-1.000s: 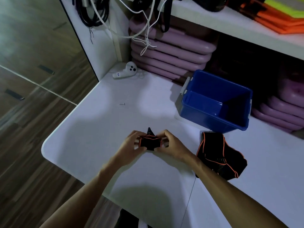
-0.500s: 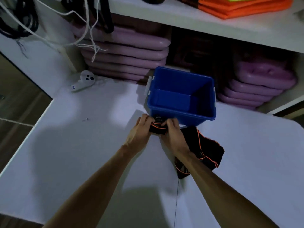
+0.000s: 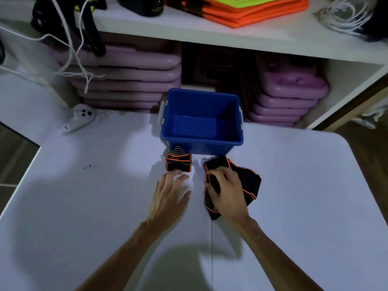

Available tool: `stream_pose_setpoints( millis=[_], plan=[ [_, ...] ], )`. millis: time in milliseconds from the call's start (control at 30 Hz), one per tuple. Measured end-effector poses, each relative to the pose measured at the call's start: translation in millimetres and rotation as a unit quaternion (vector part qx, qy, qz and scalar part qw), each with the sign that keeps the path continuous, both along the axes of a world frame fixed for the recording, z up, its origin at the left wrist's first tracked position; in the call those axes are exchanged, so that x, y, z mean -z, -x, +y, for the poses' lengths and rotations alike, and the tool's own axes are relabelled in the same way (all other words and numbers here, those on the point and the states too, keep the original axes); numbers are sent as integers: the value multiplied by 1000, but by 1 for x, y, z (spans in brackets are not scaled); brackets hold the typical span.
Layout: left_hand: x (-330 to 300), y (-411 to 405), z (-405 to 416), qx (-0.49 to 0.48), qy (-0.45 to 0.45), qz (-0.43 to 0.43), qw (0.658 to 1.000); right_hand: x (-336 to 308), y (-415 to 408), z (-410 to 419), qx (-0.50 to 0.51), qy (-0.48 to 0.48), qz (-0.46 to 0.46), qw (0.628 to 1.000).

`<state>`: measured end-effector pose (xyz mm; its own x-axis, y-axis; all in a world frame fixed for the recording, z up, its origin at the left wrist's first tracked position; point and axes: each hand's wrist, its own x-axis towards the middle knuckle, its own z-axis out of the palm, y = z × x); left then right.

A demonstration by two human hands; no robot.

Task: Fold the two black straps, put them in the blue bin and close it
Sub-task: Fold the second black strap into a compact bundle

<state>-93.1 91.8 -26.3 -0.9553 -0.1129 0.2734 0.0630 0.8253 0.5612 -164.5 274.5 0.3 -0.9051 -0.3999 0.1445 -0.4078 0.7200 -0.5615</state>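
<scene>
One strap folded, second one under your right hand.
Your right hand (image 3: 225, 191) is gripping the unfolded strap (image 3: 251, 181); your left hand (image 3: 170, 195) is lying released on the bench (image 3: 84, 206), just short of the folded strap (image 3: 178, 163) sitting by the blue bin (image 3: 201, 144).

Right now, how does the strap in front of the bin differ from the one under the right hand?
The folded strap is a compact square bundle; the loose strap lies spread and rumpled. No hand touches the folded strap, with the left hand open just short of it; the right hand grips the loose strap. Both are black with orange trim, outside the blue bin.
</scene>
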Motion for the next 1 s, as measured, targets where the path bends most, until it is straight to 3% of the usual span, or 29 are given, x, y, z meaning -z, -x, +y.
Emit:
stream_pose_setpoints(
  millis=[100, 200, 300, 433, 500, 633, 800, 867, 1000],
  plan=[
    [1, -6, 31, 106, -32, -69, 991, 3, -6, 42, 49, -2, -20, 999],
    [2, 1, 61, 118, -58, -155, 979, 9, -8, 75, 39, -13, -101, 994],
    [4, 5, 81, 111, -72, -178, 975, 11, -17, 93, -3, -21, -174, 985],
    [0, 0, 90, 102, -91, -153, 979, 14, -35, 99, -4, -24, -129, 991],
    [3, -3, 87, 132, -46, -163, 977, 14, -45, 94, -27, -15, -109, 994],
    [17, -18, 70, 194, 63, -153, 967, 8, -62, 85, -59, 34, -170, 983],
    [9, -36, 48, 195, 107, -150, 963, 12, -52, 96, 20, 36, -103, 994],
    [4, -41, 48, 201, 125, -162, 958, 12, -41, 100, 67, 4, -72, 995],
    [4, -41, 65, 165, 129, -174, 962, 19, -22, 107, 113, -101, -135, 979]
  ],
)
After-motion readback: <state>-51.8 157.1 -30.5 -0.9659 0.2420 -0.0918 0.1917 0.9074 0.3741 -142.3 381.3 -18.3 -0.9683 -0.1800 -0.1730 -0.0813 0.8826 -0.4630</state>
